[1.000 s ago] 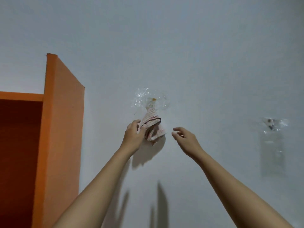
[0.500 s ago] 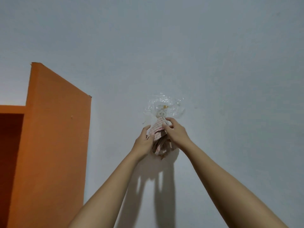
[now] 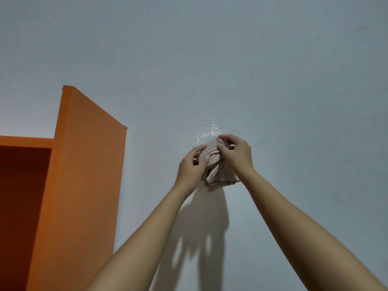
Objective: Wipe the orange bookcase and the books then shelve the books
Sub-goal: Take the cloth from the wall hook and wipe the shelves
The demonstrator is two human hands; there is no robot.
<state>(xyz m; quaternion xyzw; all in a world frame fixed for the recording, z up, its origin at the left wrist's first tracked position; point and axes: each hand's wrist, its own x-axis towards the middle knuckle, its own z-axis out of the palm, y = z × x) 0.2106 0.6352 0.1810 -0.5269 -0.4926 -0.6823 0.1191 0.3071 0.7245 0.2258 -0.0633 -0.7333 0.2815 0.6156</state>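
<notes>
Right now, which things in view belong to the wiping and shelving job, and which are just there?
Part of the job: orange bookcase; checked cloth, held by the left hand and right hand.

Just there: clear plastic patch above the cloth; wall.

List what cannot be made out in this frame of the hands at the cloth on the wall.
- Hook or fixing under the clear plastic patch, head view: hidden by the right hand and the checked cloth.
- Whether the cloth hangs or is free: both hands, left hand included, cover its top.
- Orange bookcase: cut off by the left and bottom edges; its shelves are unseen.
- Books: none in view.
</notes>
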